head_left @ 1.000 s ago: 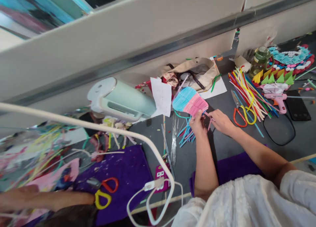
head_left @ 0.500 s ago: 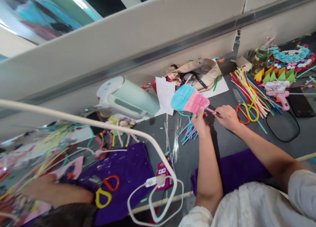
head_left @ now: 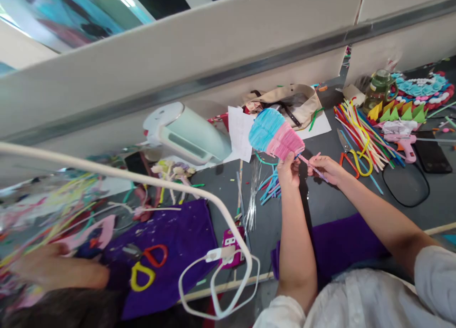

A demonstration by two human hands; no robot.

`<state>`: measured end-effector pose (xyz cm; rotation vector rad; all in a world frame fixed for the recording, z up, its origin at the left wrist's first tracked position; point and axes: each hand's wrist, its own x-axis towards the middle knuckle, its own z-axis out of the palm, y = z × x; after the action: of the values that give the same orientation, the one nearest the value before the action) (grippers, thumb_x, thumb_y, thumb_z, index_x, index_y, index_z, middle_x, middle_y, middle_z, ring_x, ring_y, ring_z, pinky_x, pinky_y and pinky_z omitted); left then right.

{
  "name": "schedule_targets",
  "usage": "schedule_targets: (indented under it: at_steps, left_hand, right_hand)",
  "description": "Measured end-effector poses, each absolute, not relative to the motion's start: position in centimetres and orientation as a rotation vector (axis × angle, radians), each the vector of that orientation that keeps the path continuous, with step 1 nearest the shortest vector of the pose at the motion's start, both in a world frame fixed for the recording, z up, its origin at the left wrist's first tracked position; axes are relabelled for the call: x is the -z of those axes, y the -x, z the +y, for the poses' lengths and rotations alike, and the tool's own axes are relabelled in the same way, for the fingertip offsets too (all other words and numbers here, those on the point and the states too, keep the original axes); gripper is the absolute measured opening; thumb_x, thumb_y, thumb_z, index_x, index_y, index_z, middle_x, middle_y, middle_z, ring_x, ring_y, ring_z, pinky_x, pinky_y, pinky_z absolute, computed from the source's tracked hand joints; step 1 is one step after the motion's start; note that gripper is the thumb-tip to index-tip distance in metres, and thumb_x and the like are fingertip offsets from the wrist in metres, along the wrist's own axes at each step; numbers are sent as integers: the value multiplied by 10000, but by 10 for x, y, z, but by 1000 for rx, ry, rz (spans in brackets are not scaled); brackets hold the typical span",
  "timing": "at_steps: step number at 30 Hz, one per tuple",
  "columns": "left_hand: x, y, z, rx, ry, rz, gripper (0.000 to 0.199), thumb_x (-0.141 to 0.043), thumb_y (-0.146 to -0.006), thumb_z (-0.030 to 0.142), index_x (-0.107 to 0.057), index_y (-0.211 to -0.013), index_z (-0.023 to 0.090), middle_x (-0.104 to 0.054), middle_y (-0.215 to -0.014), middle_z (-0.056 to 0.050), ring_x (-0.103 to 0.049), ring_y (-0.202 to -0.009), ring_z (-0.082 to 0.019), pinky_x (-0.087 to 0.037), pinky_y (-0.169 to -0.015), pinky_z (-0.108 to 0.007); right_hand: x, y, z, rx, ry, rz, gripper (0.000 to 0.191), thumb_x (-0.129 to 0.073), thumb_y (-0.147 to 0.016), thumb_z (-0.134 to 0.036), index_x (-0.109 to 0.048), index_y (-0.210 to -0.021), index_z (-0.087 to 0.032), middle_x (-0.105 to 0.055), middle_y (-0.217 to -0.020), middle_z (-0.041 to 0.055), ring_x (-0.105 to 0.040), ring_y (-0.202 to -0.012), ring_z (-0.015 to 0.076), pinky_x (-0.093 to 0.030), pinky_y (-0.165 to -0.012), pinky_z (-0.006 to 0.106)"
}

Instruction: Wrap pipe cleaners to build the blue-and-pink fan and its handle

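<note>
Nearest the wearer, a white woven sleeve (head_left: 287,311) ends above the elbow; smooth purple cloth (head_left: 345,245) lies folded under the forearms. At left, a co-worker's hand (head_left: 60,266) rests among loose strips, too blurred for its grip to be told. Beside it, scissors with one red and one yellow handle (head_left: 144,278) lie on a second purple cloth (head_left: 178,242).

Left hand (head_left: 289,172): grasping, thumb and fingers closed on the lower end of the fuzzy panel (head_left: 276,133). The panel is held above the grey table (head_left: 327,202), ahead of the wearer. It is rounded at the blue outer end, narrower at the pink end, with closely packed ribs of chenille texture. Right hand (head_left: 326,168): grasping, fingertips pinching the thin pink stem (head_left: 302,160) that extends from the panel's base.

Left of the left forearm lie short blue and lilac fuzzy stems (head_left: 270,185) and straight, shiny silver wires (head_left: 253,195). On the right, a fanned bundle of multicoloured stems (head_left: 366,135) lies beside a pink plastic glue gun (head_left: 406,145).

Containers: a smooth, pale green jug (head_left: 199,133), opaque, contents not visible; a beige fabric bag (head_left: 306,102) with a looped strap, contents unclear; a green see-through jug (head_left: 379,90), lidded and handled, contents not determinable.
</note>
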<state>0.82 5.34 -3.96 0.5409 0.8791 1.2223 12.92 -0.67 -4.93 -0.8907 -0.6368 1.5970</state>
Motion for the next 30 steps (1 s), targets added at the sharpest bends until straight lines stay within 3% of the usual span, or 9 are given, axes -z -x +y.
schedule_targets:
  at_steps: [3,8,13,24,30]
  left_hand:
    - [41,-9,57,-1343,-570,984,358,-857,-468,324,-617,-659,138,-598,-561,34,-511,-466,-49,-402,-486,-179]
    - [45,-7,59,-1486,-509,1118,308,-818,-538,317,-640,-704,127,-617,-611,21,-531,-502,-57,-424,-515,-195]
    - [44,-8,60,-1567,-497,1127,288,-806,-565,323,-649,-706,126,-605,-604,26,-547,-513,-71,-438,-536,-216]
    - [38,-17,48,-1583,-469,1091,303,-821,-539,322,-659,-712,134,-619,-625,13,-547,-523,-70,-446,-552,-216]
    - [36,-20,43,-1571,-497,1091,275,-813,-549,312,-665,-703,139,-627,-637,10,-548,-528,-71,-440,-552,-221]
  right_hand:
    - [53,-124,-5,-1437,1069,-726,339,-749,-654,-470,-644,-716,-154,-678,-661,39,-601,-588,133,-473,-613,270]
    - [54,-119,-9,-580,1557,-1235,230,-628,-823,-425,-634,-828,-195,-683,-805,43,-603,-742,177,-434,-670,290]
    - [52,-122,-14,-50,1545,-1630,199,-546,-906,-370,-621,-940,-189,-688,-901,78,-595,-846,214,-414,-763,340]
    - [42,-124,-16,248,1511,-1873,249,-432,-962,-272,-621,-1051,-136,-684,-928,96,-551,-865,222,-370,-783,350]
    - [41,-125,-16,280,1649,-1925,270,-402,-970,-285,-636,-983,-152,-655,-852,92,-510,-819,222,-322,-756,356]
